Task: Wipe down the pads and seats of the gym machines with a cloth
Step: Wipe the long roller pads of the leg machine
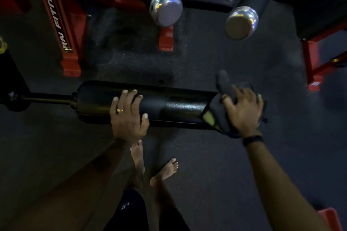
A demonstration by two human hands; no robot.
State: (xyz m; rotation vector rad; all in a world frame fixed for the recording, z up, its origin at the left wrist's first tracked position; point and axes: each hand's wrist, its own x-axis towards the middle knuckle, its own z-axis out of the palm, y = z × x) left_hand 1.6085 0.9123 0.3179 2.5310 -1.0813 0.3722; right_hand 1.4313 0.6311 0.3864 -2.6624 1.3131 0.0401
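A black cylindrical roller pad lies horizontally across the middle of the view on a black metal bar. My left hand rests on top of the pad near its middle, fingers curved over it. My right hand presses a dark cloth with a yellow patch against the pad's right end, fingers spread. A ring sits on my left hand and a dark band on my right wrist.
Two more black roller pads with chrome end caps hang above. Red machine frame legs stand at left, centre and right. My bare feet stand on the dark rubber floor.
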